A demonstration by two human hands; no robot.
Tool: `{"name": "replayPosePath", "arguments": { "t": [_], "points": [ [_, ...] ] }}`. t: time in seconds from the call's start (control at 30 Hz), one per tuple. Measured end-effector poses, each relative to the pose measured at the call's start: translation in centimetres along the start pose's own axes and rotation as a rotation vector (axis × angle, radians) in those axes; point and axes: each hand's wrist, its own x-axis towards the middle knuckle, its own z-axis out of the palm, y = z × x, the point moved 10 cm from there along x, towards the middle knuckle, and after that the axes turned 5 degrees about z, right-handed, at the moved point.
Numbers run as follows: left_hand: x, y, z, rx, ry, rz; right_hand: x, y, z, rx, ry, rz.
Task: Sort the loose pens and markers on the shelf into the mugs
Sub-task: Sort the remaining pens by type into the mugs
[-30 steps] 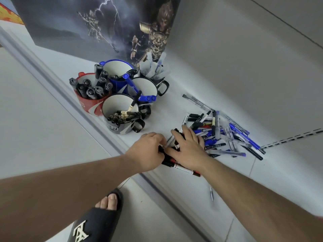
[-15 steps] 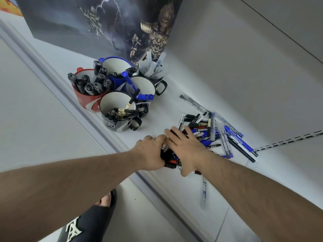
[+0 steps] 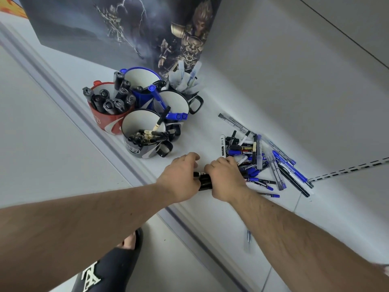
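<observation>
White shelf (image 3: pixel 210 127), poster behind. Cluster of mugs (image 3: pixel 145 131) at left, already stocked. Loose pile of pens and markers (image 3: pixel 259 161) lies right of my hands. My left hand (image 3: pixel 181 178) and right hand (image 3: pixel 225 180) both curl round bundle of black markers (image 3: pixel 204 181) (near shelf edge).

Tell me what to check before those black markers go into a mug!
1. Both hands on the bundle of black markers: ok, left hand and right hand hold it from either side.
2. Bundle lifted off the shelf: cannot tell.
3. Room in the red mug: not ok, packed with black markers.
4. Room in the grey mug: ok, thin pens only fill its lower side.
5. Pile of loose pens finished: not ok, many remain.
</observation>
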Motion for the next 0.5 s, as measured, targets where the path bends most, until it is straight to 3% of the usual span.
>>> {"name": "replayPosePath", "arguments": {
  "t": [0.33, 0.5],
  "points": [
    [-0.8, 1.1, -1.8, -0.090, 0.135, 0.032, -3.1, 4.5, 1.4, 0.501, 0.060, 0.507],
    [-2.3, 1.8, -1.2, -0.102, 0.125, 0.039, -4.8, 5.5, -0.1, 0.665, 0.141, 0.557]
  ]
}}
